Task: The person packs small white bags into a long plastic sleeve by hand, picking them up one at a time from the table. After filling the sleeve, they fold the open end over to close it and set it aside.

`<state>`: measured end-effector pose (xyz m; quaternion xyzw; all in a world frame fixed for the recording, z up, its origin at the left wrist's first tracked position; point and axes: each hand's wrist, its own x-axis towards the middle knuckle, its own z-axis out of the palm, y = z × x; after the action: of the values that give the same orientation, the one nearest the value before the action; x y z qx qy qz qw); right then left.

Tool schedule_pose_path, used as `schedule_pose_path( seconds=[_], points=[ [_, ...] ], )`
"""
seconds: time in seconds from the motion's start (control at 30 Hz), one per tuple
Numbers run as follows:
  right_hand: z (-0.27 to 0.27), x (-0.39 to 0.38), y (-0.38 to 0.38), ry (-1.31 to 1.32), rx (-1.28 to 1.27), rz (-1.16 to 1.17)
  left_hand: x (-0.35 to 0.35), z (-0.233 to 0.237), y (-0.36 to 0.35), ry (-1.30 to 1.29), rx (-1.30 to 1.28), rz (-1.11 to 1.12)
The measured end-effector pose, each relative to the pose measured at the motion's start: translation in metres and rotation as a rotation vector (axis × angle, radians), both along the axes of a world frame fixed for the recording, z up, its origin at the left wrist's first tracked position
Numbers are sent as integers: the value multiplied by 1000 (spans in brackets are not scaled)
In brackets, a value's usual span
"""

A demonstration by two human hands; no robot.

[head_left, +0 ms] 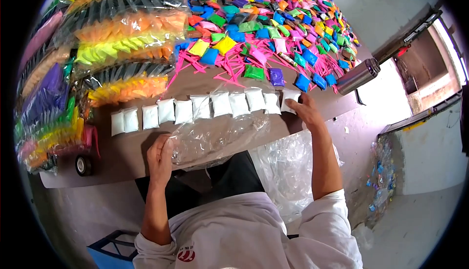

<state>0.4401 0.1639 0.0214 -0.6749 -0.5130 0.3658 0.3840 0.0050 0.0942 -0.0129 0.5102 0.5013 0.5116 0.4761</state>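
Note:
Several small white packets (221,104) lie in a row across the brown table (117,159). At the row's right end, my right hand (305,110) has its fingers on the last white packet (290,98). My left hand (160,152) is closed on the left edge of a clear plastic bag (220,137). The bag lies spread in front of the row, and its upper part overlaps some of the packets.
Stacked bags of colourful packets (127,29) stand at the left, beside a roll of tape (83,165). Behind the row are a heap of coloured packets (264,5), pink sticks (220,66) and a metal flask (359,76). Clear plastic (288,171) hangs at the front edge.

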Motion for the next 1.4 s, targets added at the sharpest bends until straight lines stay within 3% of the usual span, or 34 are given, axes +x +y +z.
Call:
schedule_pose_path(
  seconds=[0.1,0.13,0.17,0.27,0.4,0.47,0.53,0.67,0.8,0.9,1.13,1.23,1.4],
  points=[
    [5,10,-18,129,-82,-86,3,4,0,34,24,32],
    [-3,7,-22,288,41,-169,4,1,1,26,25,32],
    [3,15,-36,203,-36,-241,2,-3,1,24,24,38],
    [30,-20,-65,494,176,-401,-5,-10,2,97,39,-9],
    [47,-62,-106,702,354,141,-1,-5,2,114,79,10],
    [58,-116,-111,606,407,230,0,-2,2,110,73,-9],
    [63,-160,-109,520,265,286,1,0,0,84,60,-11],
    [42,-235,-88,127,250,353,2,4,-1,34,46,-2],
    [20,-265,-83,-83,243,378,-1,-1,2,141,123,50],
    [3,-277,-82,-319,455,377,3,1,1,165,143,53],
    [4,-283,-81,-326,424,363,3,8,1,154,196,19],
    [9,-279,-81,-323,321,386,2,2,0,145,180,27],
    [17,-267,-80,-106,51,554,6,4,1,120,146,45]
  ],
)
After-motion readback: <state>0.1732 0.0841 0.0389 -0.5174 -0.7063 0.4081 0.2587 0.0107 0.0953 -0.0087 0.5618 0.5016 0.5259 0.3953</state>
